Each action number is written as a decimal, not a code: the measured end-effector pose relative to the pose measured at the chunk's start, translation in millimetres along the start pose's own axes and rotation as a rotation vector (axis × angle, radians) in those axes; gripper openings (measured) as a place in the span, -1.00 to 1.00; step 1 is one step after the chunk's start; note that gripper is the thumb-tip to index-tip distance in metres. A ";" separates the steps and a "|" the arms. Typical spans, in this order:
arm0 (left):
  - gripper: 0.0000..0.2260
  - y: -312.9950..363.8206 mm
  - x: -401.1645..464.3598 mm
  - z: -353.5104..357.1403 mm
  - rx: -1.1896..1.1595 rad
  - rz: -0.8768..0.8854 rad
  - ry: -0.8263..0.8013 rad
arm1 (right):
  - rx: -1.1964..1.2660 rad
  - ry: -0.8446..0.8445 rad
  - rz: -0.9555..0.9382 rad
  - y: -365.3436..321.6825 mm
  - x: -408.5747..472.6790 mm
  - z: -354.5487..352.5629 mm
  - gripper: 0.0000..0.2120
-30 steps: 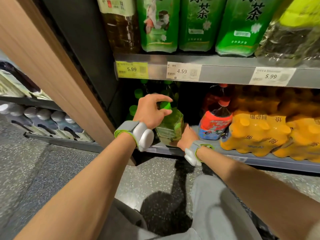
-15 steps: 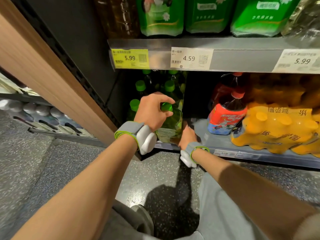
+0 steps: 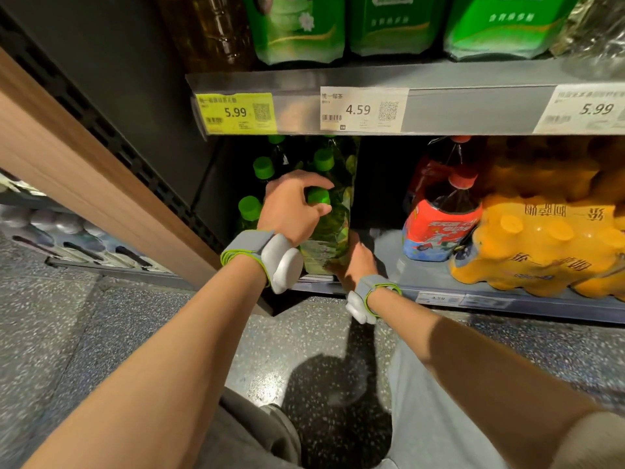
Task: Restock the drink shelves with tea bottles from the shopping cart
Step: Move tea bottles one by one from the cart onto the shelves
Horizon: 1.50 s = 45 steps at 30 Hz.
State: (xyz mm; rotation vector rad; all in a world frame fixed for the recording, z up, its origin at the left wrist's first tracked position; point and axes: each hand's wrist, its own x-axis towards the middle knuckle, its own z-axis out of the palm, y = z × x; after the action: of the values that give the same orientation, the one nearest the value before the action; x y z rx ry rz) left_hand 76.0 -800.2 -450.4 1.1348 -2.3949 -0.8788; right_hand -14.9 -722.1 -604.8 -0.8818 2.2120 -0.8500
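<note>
Tea bottle (image 3: 329, 238) with a green cap stands at the front left of the bottom shelf (image 3: 422, 282), a grey metal ledge set low above the floor (image 3: 84, 326). Speckled grey terrazzo floor fills the lower half of the view, with a dark shadow between the person's knees. A wooden side panel (image 3: 84, 184) slants along the left, backed by a black slotted upright, and beyond it another low rack holds bottles with pale caps. The upper shelf (image 3: 473, 76) carries large green-labelled bottles, and its front rail shows a yellow price tag (image 3: 236, 112) marked 5.99, a white price tag (image 3: 362, 109) marked 4.59, and another white one at the right edge marked 5.99. On the bottom shelf to the right sits a shrink-wrapped pack of orange drink bottles (image 3: 548, 245), with a red-labelled dark bottle (image 3: 443, 221) just beside it on the left. More green-capped bottles (image 3: 263, 167) stand behind and left of the tea bottle. The left hand (image 3: 291, 208) curls its fingers and thumb around the tea bottle's cap and neck. The right hand (image 3: 355, 262) is at the bottle's base on its right side, touching it, though its fingers are hidden behind the bottle and how they lie I cannot tell. Both wrists wear grey bands with white pods.
</note>
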 end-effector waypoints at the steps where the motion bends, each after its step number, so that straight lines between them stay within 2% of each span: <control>1: -0.74 0.2 0.7 0.5 -0.007 -0.011 0.001 | 0.008 -0.005 0.002 -0.9 0.7 -0.2 -0.37; 10: -0.69 -9.2 5.0 1.5 -0.061 -0.057 -0.037 | -0.042 -0.035 0.024 4.6 3.6 2.0 -0.31; 16: -0.65 -13.1 4.1 1.5 -0.043 -0.044 -0.068 | -0.126 -0.077 0.060 9.3 -1.6 -3.9 -0.39; 25: -0.64 -14.9 -16.2 -17.1 -0.126 -0.074 -0.110 | -0.096 -0.077 0.053 7.0 -29.6 -27.3 -0.31; 29: -0.65 -22.2 -28.5 -24.8 -0.079 -0.057 -0.086 | -0.082 -0.054 0.029 -3.8 -39.5 -42.8 -0.36; 33: -0.71 -24.4 -31.0 -25.3 -0.206 -0.131 -0.043 | -0.051 -0.035 0.031 -24.3 -44.2 -59.4 -0.39; 37: -0.70 6.4 -32.3 -45.5 -0.256 -0.188 -0.152 | -0.036 -0.029 0.122 -60.9 -70.8 -98.1 -0.42; 40: -0.73 20.6 -46.4 -55.8 -0.290 -0.277 -0.132 | 0.007 -0.080 0.136 -80.2 -94.6 -115.1 -0.42; 45: -0.77 114.9 -69.7 -127.0 -0.330 -0.373 -0.179 | 0.029 -0.120 0.189 -154.3 -166.1 -207.0 -0.45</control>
State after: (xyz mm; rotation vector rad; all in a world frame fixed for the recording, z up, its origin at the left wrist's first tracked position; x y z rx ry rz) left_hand 122.6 -738.4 -282.5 1.4363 -2.0869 -1.4900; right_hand -8.4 -617.2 -316.4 -0.6785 2.1336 -0.7193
